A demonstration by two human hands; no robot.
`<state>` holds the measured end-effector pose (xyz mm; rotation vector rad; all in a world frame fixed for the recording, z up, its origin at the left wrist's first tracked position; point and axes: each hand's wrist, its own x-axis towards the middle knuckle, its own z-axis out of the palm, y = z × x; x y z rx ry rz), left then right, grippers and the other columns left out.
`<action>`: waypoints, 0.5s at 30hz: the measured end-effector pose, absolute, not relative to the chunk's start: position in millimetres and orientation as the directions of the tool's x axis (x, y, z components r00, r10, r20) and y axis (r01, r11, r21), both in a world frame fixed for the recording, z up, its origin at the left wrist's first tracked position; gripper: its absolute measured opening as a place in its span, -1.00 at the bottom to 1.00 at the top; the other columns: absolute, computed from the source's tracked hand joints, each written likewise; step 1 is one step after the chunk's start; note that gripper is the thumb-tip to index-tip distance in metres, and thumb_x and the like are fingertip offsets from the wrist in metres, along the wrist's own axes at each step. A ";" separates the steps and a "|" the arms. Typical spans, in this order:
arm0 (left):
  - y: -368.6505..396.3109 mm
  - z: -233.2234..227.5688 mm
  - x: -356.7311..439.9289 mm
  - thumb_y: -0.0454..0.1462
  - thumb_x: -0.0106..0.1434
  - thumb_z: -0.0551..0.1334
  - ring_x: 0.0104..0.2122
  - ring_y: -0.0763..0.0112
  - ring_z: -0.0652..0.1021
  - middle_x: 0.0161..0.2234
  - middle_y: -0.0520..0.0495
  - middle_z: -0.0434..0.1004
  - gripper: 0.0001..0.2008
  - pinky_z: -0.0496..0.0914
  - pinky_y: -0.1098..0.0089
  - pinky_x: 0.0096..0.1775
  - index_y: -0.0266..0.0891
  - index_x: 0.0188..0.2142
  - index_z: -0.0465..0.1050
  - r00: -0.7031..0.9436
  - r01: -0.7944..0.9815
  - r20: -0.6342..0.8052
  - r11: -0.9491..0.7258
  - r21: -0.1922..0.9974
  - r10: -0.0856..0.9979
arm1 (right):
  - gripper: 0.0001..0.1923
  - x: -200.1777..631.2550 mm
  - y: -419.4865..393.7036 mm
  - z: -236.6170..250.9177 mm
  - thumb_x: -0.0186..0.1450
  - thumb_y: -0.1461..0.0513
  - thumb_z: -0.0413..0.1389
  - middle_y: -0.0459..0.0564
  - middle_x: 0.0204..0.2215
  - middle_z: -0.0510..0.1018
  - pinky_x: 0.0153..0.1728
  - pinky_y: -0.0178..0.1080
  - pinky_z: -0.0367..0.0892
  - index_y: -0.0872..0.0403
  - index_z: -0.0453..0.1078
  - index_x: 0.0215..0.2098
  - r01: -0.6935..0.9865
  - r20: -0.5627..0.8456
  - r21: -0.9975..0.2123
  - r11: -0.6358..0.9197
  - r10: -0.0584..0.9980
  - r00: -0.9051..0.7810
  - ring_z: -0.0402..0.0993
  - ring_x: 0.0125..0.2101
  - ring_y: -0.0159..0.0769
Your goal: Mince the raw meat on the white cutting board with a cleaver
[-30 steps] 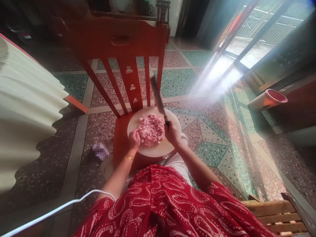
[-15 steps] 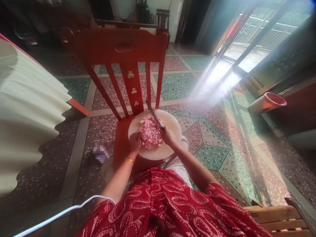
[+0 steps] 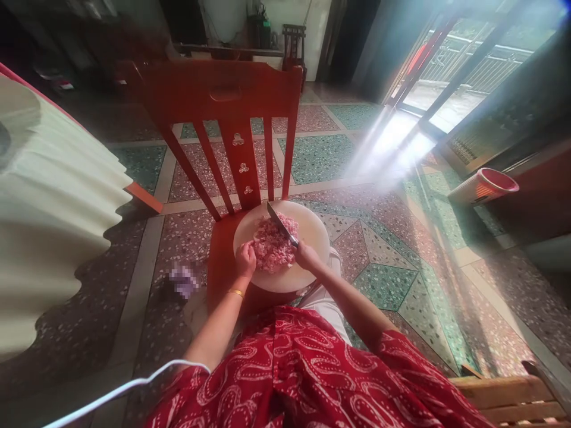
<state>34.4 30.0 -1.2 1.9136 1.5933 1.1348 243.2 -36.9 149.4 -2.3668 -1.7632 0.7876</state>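
no readable text, labels or numbers anywhere

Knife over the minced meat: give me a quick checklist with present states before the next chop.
1. Right hand closed on the knife handle: ok.
2. Blade down on the minced meat: ok.
3. Left hand at the pile's left edge, apart from the blade: ok.
4. Meat heaped within the round board: ok.
5. Board resting on the red chair seat: ok.
6. Board steady there: cannot tell.
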 end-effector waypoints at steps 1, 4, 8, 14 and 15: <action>29.8 -0.2 34.3 -0.28 0.26 -0.03 -0.14 0.20 0.50 -0.21 -0.22 0.52 -0.70 0.37 0.15 -0.01 -0.24 -0.18 0.45 0.025 0.614 0.320 -0.267 0.743 0.947 | -0.71 246.3 -39.6 150.8 0.41 0.15 -0.13 0.22 -0.26 0.58 -0.37 -0.26 0.20 0.16 0.32 -0.11 0.875 -0.359 -0.356 -0.329 0.912 0.197 0.51 -0.30 -0.12; 30.1 1.1 34.8 -0.28 0.26 -0.03 -0.15 0.18 0.50 -0.21 -0.23 0.52 -0.70 0.37 0.13 -0.03 -0.24 -0.19 0.45 0.033 0.613 0.299 -0.256 0.748 0.954 | -0.66 255.8 -46.1 173.9 0.42 0.11 -0.20 0.18 -0.29 0.56 -0.37 -0.24 0.20 0.13 0.32 -0.14 0.892 -0.212 -0.384 -0.241 0.963 0.169 0.49 -0.32 -0.11; 31.0 -1.0 36.3 -0.28 0.26 -0.04 -0.14 0.18 0.50 -0.22 -0.25 0.52 -0.70 0.37 0.13 -0.01 -0.26 -0.20 0.45 0.007 0.615 0.323 -0.259 0.744 0.946 | -0.63 247.3 -41.9 194.4 0.43 0.10 -0.29 0.12 -0.30 0.55 -0.38 -0.25 0.21 0.10 0.24 -0.04 0.869 0.067 -0.482 -0.115 0.984 0.168 0.47 -0.30 -0.11; 28.8 -0.9 35.2 -0.29 0.25 -0.03 -0.14 0.20 0.50 -0.21 -0.22 0.53 -0.70 0.37 0.15 -0.02 -0.26 -0.20 0.45 0.012 0.613 0.306 -0.248 0.750 0.952 | -0.69 233.8 -45.0 156.1 0.41 0.15 -0.17 0.14 -0.28 0.57 -0.38 -0.27 0.22 0.13 0.25 -0.02 0.888 -0.309 -0.391 -0.240 0.943 0.119 0.51 -0.31 -0.15; 28.4 -0.4 34.9 -0.29 0.25 -0.03 -0.14 0.20 0.50 -0.20 -0.22 0.53 -0.70 0.37 0.14 -0.02 -0.25 -0.20 0.45 0.018 0.611 0.303 -0.250 0.751 0.953 | -0.70 235.9 -47.6 155.8 0.41 0.15 -0.17 0.15 -0.28 0.57 -0.38 -0.26 0.22 0.12 0.28 -0.05 0.900 -0.340 -0.364 -0.238 0.934 0.110 0.51 -0.31 -0.14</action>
